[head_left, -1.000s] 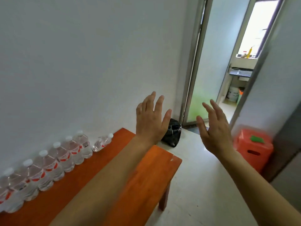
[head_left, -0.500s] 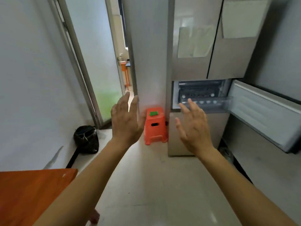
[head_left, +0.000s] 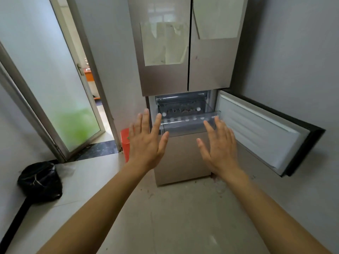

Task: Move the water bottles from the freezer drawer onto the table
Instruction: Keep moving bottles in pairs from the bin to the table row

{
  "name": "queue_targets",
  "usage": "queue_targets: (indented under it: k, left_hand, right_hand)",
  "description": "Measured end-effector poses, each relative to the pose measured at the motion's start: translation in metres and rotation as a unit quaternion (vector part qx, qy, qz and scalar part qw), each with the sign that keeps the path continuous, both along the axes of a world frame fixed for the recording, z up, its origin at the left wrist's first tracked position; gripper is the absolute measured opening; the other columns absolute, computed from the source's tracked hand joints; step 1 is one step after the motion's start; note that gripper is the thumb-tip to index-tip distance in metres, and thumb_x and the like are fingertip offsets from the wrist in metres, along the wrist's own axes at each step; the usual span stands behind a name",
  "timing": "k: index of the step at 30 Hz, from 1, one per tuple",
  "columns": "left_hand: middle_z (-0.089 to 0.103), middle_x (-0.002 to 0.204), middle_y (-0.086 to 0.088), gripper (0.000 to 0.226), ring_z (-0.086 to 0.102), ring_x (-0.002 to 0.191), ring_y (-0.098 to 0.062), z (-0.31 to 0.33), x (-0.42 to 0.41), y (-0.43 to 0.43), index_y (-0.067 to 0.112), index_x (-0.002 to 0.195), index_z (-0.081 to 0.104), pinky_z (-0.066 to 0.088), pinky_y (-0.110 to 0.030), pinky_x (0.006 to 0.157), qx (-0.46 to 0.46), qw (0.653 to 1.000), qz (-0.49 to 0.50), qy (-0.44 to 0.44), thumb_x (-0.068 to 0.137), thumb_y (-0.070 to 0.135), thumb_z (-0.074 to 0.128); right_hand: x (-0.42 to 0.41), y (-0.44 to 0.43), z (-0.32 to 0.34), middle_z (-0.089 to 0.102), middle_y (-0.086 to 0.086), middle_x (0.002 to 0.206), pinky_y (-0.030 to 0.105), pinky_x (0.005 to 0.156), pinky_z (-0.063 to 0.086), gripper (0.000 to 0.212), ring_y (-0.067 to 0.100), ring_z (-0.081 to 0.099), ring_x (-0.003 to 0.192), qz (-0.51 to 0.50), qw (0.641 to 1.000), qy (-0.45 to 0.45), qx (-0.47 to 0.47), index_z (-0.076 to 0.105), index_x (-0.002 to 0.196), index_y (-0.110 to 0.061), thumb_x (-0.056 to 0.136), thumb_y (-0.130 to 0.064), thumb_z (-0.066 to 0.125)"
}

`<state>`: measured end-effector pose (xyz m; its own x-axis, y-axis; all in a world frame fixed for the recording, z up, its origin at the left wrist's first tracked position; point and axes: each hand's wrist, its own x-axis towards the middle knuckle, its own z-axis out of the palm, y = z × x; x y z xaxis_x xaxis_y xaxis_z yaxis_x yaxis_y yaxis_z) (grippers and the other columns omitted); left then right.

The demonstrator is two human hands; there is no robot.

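Left hand: my left hand (head_left: 146, 143) is up in front of me, fingers straight and spread, back of the hand toward me, nothing in it

Right hand: my right hand (head_left: 218, 149) is level with it, fingers straight and close together, palm turned inward, also holding nothing

Hands and target: both are in the air, apart from each other and short of the freezer, touching nothing

Water bottles: I see the water bottles (head_left: 183, 111) only as rows of white caps inside the drawer, far beyond my fingertips; their bodies are too blurred to count

Freezer drawer: the freezer drawer (head_left: 189, 123) has a clear front and sits in the open middle compartment, between my two hands as I look at it

Freezer door: the freezer door (head_left: 260, 132) hangs swung out to the right, white lining facing me

Fridge: the fridge (head_left: 207, 74) has both upper doors closed, with sheets of paper (head_left: 165, 44) stuck on them

Stool: an orange stool (head_left: 125, 142) stands left of the fridge, partly behind my left hand

Bag: a black bag (head_left: 40, 180) lies on the floor, near left, by the wall

Glass door: a frosted glass door (head_left: 45, 79) stands ajar at far left
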<state>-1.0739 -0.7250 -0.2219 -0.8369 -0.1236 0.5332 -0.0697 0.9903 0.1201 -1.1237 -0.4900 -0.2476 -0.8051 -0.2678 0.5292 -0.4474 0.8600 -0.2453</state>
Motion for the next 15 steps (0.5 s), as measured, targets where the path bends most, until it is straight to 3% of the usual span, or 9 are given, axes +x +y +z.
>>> queue_targets:
  k: [2, 6, 15]
  left_hand:
    - [-0.003, 0.166, -0.004, 0.065, -0.007, 0.153, -0.025, -0.008, -0.043, -0.005, 0.033, 0.157, 0.009, -0.003, -0.048, 0.120, 0.008, 1.000, -0.005, -0.013, 0.099, 0.062, 0.019]
    - [-0.010, 0.166, -0.003, 0.065, -0.013, 0.151, -0.022, -0.011, -0.124, -0.010, 0.034, 0.157, 0.002, 0.002, -0.050, 0.122, 0.007, 0.998, -0.033, -0.044, 0.100, 0.062, 0.018]
    - [-0.012, 0.165, -0.004, 0.068, -0.010, 0.152, -0.023, -0.039, -0.281, 0.015, 0.032, 0.157, -0.002, 0.005, -0.051, 0.123, 0.047, 0.982, -0.072, -0.166, 0.100, 0.062, 0.018]
  right_hand:
    - [-0.040, -0.004, 0.000, 0.015, 0.013, 0.164, 0.053, 0.121, 0.017, 0.065, 0.030, 0.014, 0.152, -0.011, 1.000, -0.005, 0.014, 0.025, 0.155, -0.025, 0.098, -0.053, 0.037]
    - [-0.116, -0.006, 0.006, 0.014, 0.011, 0.165, 0.049, 0.122, 0.015, 0.063, 0.029, 0.013, 0.152, -0.038, 0.999, -0.026, 0.014, 0.023, 0.155, -0.028, 0.099, -0.054, 0.036]
    - [-0.254, 0.031, -0.020, 0.018, 0.009, 0.165, 0.042, 0.120, 0.020, 0.063, 0.026, 0.018, 0.151, -0.079, 0.991, -0.112, -0.006, 0.022, 0.157, -0.028, 0.101, -0.054, 0.036]
